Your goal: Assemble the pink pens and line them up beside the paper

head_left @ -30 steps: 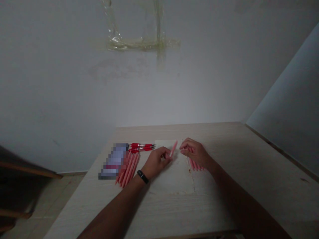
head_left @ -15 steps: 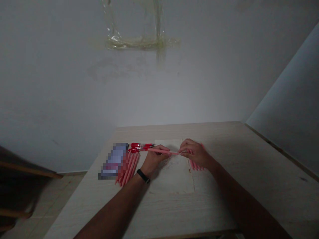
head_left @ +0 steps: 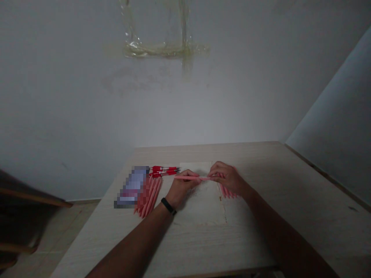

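My left hand (head_left: pixel 181 188), with a dark band at its wrist, is closed around a slim pink pen (head_left: pixel 185 177) held level above a pale sheet of paper (head_left: pixel 199 212). The fingertips of my right hand (head_left: pixel 227 178) are pinched on the pen's right end, close to the left fingers. Whether that end is a separate piece is too small to make out. Several pink pens (head_left: pixel 227 192) lie side by side beneath my right hand, partly covered by it. Left of my left hand rests a bundle of several pink pens (head_left: pixel 153 196).
Several red pens (head_left: pixel 166 170) with dark tips lie behind the left bundle. A blurred-out phone-like device (head_left: pixel 133 187) sits at the table's left side. The pale wooden table (head_left: pixel 255 243) meets a grey wall (head_left: pixel 220 108) with clear tape stuck on it.
The pen has swung from slightly slanted to nearly level and shifted a little right. My left hand moved slightly right, its fingers now nearer my right fingertips. The piles stay put.
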A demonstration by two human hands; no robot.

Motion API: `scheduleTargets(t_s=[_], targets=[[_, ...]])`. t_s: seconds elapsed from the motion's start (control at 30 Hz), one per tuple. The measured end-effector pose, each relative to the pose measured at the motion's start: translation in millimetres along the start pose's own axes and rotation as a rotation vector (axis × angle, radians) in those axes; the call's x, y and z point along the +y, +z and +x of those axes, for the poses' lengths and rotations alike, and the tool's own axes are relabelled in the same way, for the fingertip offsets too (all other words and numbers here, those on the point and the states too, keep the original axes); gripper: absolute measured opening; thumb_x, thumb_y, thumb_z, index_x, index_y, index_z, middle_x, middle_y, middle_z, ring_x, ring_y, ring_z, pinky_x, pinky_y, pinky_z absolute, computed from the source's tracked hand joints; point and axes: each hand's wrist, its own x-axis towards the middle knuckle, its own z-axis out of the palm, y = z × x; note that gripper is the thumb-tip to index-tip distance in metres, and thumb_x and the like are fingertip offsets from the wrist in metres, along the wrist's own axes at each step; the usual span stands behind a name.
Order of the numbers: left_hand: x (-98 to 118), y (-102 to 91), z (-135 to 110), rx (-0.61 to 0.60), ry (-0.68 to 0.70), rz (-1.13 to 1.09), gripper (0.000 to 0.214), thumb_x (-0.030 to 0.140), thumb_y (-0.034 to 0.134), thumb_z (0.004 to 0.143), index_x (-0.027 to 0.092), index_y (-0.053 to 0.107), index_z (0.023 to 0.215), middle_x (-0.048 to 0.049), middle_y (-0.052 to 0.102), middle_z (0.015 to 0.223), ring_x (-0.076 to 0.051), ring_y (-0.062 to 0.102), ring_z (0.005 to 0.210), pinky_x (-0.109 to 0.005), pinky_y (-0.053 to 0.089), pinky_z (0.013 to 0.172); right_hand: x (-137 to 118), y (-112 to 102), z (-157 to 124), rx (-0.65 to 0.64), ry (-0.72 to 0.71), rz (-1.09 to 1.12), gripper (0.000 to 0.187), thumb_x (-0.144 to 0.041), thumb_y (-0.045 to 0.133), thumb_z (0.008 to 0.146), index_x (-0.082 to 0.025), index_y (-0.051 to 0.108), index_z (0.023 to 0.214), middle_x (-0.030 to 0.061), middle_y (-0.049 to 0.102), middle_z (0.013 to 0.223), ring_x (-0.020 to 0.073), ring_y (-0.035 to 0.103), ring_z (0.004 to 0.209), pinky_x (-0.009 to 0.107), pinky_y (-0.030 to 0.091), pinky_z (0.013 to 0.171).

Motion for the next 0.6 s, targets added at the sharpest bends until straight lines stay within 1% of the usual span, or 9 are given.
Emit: scheduleTargets(t_s=[0.13,0.23,0.47,0.6], targets=[[4.2,1.7,-2.2,0.013,0.003,0.038,0.032,0.038,0.083,0.066,0.014,0.065,0.079,-0.0016,0.064,0.073,-0.011,0.055,0.064,-0.022,0.04,0.058,-0.6,2.2,-0.7,-0.011,0.021,0.003,0.018,-0.037,0.063,0.092,-0.022,0.073,0.091,0.0062,0.065,0.093,0.0168,0.062,0.085,0.03,0.049,0.079],[4.4,1.7,-2.7,0.001,-0.011,0.028,0.033,0.038,0.083,0.066,0.014,0.065,0.08,-0.0012,0.064,0.072,-0.011,0.053,0.062,-0.022,0.039,0.056,0.7,4.1,-1.5,-0.023,0.041,0.021,0.018,-0.036,0.063,0.092,-0.022,0.073,0.091,0.0057,0.064,0.094,0.0157,0.062,0.082,0.028,0.049,0.075],[-1.1,-1.8,-0.1,0.001,0.021,0.0,0.03,0.037,0.082,0.069,0.014,0.066,0.082,-0.0008,0.065,0.072,-0.01,0.054,0.062,-0.022,0.039,0.057,0.5,0.8,-2.0,-0.041,0.044,0.006,0.016,-0.036,0.063,0.092,-0.023,0.072,0.093,0.0055,0.064,0.094,0.0169,0.062,0.086,0.03,0.049,0.08],[-0.8,1.3,-1.6,-0.015,0.007,-0.029,0.031,0.035,0.083,0.068,0.014,0.067,0.082,-0.0003,0.064,0.07,-0.009,0.054,0.06,-0.021,0.038,0.055,0.0,3.2,-3.7,-0.056,0.085,0.017,0.019,-0.039,0.062,0.092,-0.022,0.071,0.091,0.005,0.064,0.095,0.0159,0.062,0.082,0.028,0.05,0.074]])
